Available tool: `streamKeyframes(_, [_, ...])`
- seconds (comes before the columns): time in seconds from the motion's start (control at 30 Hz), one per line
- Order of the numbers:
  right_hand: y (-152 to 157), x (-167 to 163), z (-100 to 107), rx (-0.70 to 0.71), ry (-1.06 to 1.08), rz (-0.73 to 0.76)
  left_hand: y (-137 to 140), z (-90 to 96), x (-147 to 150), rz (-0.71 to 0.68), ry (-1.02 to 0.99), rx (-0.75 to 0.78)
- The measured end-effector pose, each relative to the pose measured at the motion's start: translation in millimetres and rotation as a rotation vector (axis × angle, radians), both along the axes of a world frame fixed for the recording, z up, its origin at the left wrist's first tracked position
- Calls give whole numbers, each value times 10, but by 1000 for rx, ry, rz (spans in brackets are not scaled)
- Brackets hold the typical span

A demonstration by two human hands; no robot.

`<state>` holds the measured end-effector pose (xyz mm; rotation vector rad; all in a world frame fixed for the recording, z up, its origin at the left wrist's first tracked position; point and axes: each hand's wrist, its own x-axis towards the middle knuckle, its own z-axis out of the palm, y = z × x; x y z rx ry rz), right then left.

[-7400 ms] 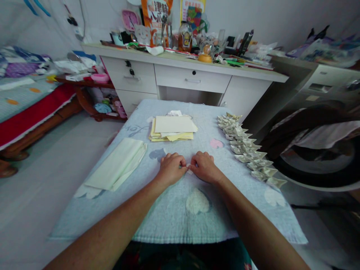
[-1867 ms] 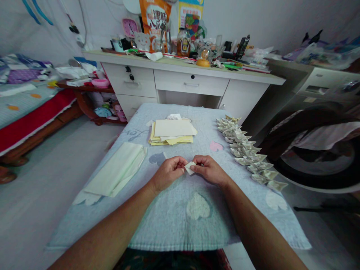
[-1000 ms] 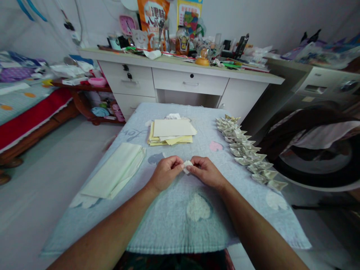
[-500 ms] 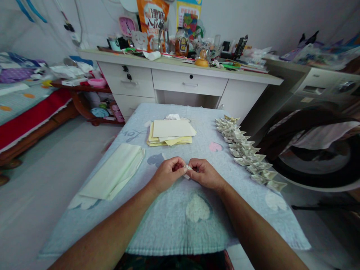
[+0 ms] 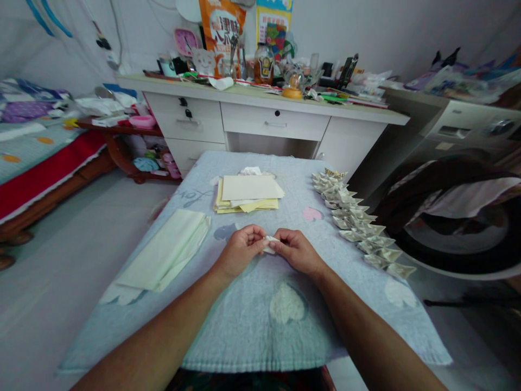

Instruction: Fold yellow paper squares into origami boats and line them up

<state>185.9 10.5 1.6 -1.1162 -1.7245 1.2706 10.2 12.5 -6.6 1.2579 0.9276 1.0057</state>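
A small folded piece of whitish paper (image 5: 270,248) is pinched between both hands above the middle of the cloth-covered table (image 5: 244,320). My left hand (image 5: 243,245) grips its left end with thumb and curled fingers. On the other end, my right hand (image 5: 297,248) is closed, its thumb pressed on top. Fingers cover much of the paper, so its full shape is hidden. Just beyond the hands lies a stack of cream and yellow paper sheets (image 5: 252,188). Along the table's right side, several folded paper boats (image 5: 358,222) stand in a slanting row.
A large folded pale green sheet (image 5: 165,250) lies on the left of the table. Crumpled white tissue (image 5: 251,170) sits behind the stack. Across the back stands a white desk (image 5: 252,117) crowded with objects. At right is a washing machine (image 5: 459,125), at left a bed (image 5: 36,146).
The folded paper has turned between my fingers and now lies flatter, more sideways. Both hands have shifted only slightly, still gripping it. The stack and the paper boats stay as they were.
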Motion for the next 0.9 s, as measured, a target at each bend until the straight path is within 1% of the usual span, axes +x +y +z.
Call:
streamKeyframes(0.13, [-1,36,28,-18,15,45,16,-4,-34,-72,41,17])
streamKeyframes(0.23, [-8,73,58,-35,41,128,20,16,-55,-58,42,8])
streamKeyframes(0.3, [-10,91,70,-33,40,151,19,36,-61,-31,34,-8])
streamKeyframes(0.4, [-4,102,71,-3,27,152,13,57,-62,-14,43,-14])
streamKeyframes(0.57, [8,102,62,33,23,160,5,49,-63,-42,57,-10])
streamKeyframes(0.77, [13,87,18,29,22,116,9,49,-67,-56,92,32])
streamKeyframes(0.9, [21,65,-32,-13,32,53,10,48,-58,-62,104,47])
